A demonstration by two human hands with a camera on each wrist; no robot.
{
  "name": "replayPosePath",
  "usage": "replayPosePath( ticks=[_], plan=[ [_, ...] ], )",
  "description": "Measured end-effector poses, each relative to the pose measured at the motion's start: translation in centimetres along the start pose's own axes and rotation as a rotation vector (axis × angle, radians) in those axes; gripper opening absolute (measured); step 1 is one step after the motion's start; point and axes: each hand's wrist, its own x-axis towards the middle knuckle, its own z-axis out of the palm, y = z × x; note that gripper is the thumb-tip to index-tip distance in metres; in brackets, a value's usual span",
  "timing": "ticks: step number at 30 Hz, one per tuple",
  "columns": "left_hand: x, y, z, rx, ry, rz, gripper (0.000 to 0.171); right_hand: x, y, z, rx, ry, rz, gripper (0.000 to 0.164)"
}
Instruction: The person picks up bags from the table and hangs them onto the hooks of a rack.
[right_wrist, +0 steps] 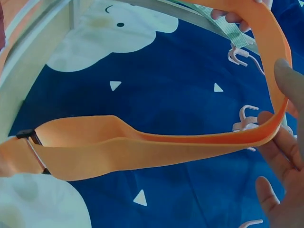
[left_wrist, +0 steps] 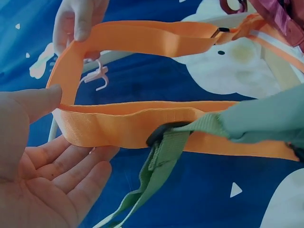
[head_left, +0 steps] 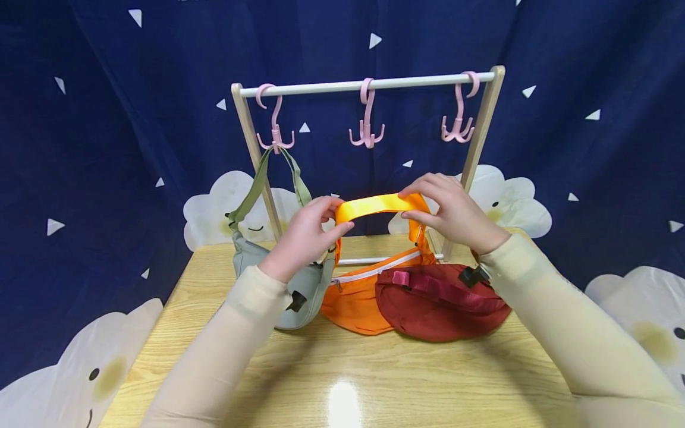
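Both hands hold up the orange strap (head_left: pixel 374 206) of an orange waist bag (head_left: pixel 355 303), stretching its top level between them. My left hand (head_left: pixel 307 236) pinches the strap's left bend between thumb and fingers. At the right bend, my right hand (head_left: pixel 455 208) pinches it the same way. The bag's body hangs low at the tabletop, partly behind a dark red waist bag (head_left: pixel 444 303). A grey-green bag (head_left: pixel 307 291) hangs by its strap from the left pink hook (head_left: pixel 276 138), close to my left forearm. In the left wrist view its green strap (left_wrist: pixel 166 156) crosses before the orange strap.
A rack with a white rail (head_left: pixel 321 88) and wooden posts stands at the back of the wooden table (head_left: pixel 342 368). Two more pink hooks, a middle one (head_left: pixel 367 134) and a right one (head_left: pixel 458 128), hang from the rail. A dark blue curtain (head_left: pixel 160 89) covers the background.
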Motion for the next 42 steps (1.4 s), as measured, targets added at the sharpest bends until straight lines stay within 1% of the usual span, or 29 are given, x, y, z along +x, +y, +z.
replayPosePath(
  ticks=[5, 16, 25, 33, 42],
  plan=[
    [0.4, 0.1, -0.7, 0.0, 0.003, -0.002, 0.038, 0.6, -0.1, -0.5, -0.022, -0.02, 0.003, 0.038],
    [1.2, 0.4, -1.7, -0.042, -0.019, -0.035, 0.038, 1.6, -0.1, -1.3, -0.048, -0.037, 0.006, 0.037],
    [1.9, 0.4, -2.5, -0.139, -0.031, -0.086, 0.04, 2.2, -0.3, -1.9, -0.052, -0.054, 0.049, 0.036],
    [2.4, 0.6, -2.9, -0.194, -0.033, -0.125, 0.042, 2.6, -0.1, -2.4, -0.049, -0.046, 0.045, 0.036],
    [3.0, 1.2, -3.5, -0.237, 0.0, -0.11, 0.042, 3.2, 0.0, -2.9, -0.048, -0.021, 0.021, 0.036]
  ],
)
